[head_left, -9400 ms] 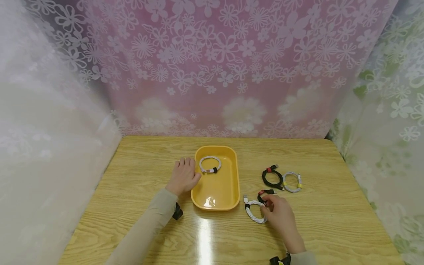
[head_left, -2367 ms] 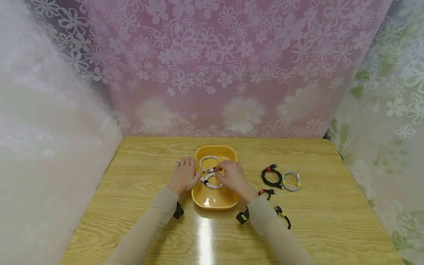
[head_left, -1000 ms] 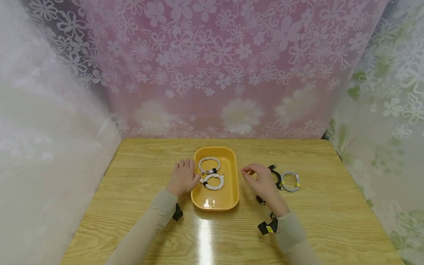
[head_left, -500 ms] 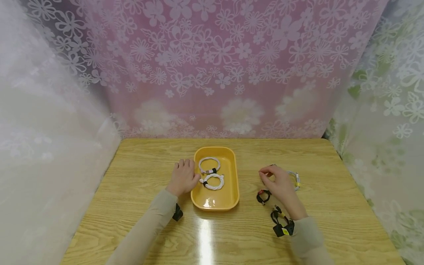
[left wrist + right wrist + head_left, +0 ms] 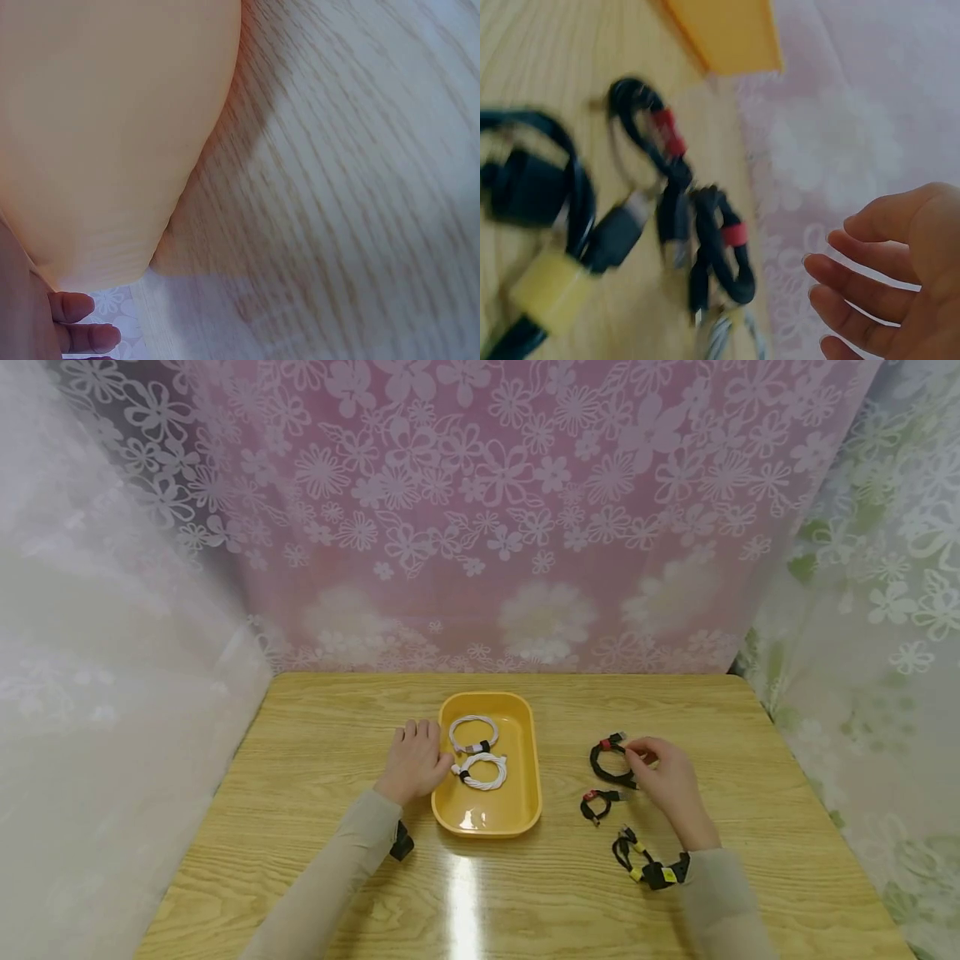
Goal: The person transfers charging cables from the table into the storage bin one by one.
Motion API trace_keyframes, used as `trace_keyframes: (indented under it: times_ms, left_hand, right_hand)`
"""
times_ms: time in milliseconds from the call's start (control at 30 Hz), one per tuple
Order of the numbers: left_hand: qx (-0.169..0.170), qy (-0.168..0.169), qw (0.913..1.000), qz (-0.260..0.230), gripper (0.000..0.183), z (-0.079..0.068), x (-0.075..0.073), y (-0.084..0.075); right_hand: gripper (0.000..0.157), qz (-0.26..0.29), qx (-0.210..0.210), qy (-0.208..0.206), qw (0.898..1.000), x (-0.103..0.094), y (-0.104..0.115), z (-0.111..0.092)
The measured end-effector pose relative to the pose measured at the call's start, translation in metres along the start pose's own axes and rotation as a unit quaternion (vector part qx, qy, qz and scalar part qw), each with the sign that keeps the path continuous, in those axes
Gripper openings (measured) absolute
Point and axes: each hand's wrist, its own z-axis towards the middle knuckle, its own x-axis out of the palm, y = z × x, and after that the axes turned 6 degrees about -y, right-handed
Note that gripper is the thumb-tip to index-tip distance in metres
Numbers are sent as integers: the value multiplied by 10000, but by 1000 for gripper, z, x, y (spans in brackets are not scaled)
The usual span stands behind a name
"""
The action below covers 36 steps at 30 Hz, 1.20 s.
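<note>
Hovering by the larger red-strapped black cable (image 5: 596, 767), the right hand (image 5: 670, 779), fingers empty, should pinch one coil only. Left hand (image 5: 413, 765) touches the yellow tray (image 5: 517, 797), grip unclear!

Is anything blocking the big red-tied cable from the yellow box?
Nothing visible lies between the big red-tied cable and the box, except its rim. The small red-tied cable is outside that path.
</note>
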Motion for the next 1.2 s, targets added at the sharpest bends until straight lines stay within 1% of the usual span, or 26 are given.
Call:
trace_keyframes:
  times_ms: [100,200,433,567,700,933,1033,1200]
  left_hand:
    - [18,-20,10000,8,22,0,-1,0]
    - [36,-34,10000,-4,22,1,-2,0]
    - [5,-10,10000,-35,22,0,-2,0]
    - [-13,28,10000,-87,21,0,-2,1]
    - [-16,80,9999,-131,20,0,-2,0]
    - [-39,158,9998,-96,20,0,-4,0]
    - [-52,163,9998,-51,20,1,-3,0]
    - [-48,130,9999,-89,19,0,-4,-1]
  right_hand:
    - [17,-4,247,32,9997,0,-11,2]
    - [19,-13,399,58,9992,0,-20,3]
    - [19,-80,438,51,9990,7,-33,4]
    - [19,-258,392,-7,9989,13,-38,5]
    - [21,-574,379,1,9976,19,-41,7]
    - [26,-1097,397,379,9924,26,-44,11]
    - [26,-1131,524,443,9912,28,-45,12]
    - [23,-995,739,381,9916,30,-42,13]
